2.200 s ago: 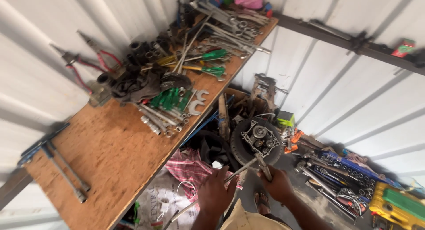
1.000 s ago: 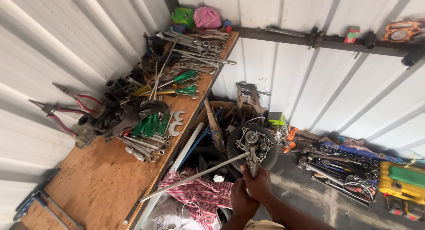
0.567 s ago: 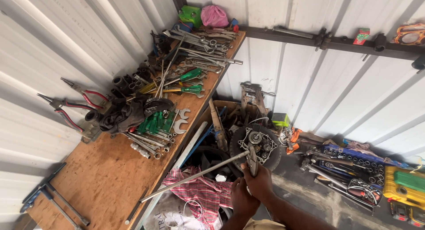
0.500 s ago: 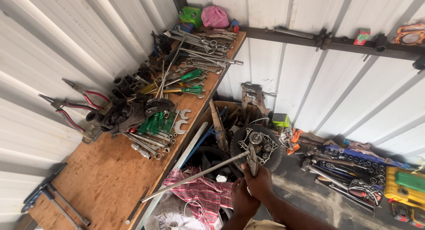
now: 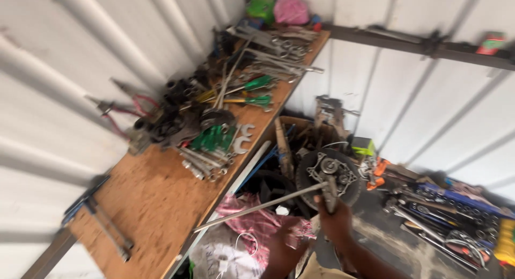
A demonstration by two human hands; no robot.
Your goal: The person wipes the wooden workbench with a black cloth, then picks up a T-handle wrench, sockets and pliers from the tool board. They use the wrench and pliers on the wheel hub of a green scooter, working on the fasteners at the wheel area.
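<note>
Gripping a tool point(image 5: 330, 190) against the round metal part point(image 5: 328, 174), your right hand point(image 5: 335, 222) stays clenched; your left hand point(image 5: 284, 247) is too blurred to tell, near the long rod point(image 5: 257, 208).

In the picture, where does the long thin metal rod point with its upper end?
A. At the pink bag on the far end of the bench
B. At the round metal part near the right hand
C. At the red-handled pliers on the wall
B: the long metal rod rises to the right and meets the round metal part, just above the right hand.
</note>
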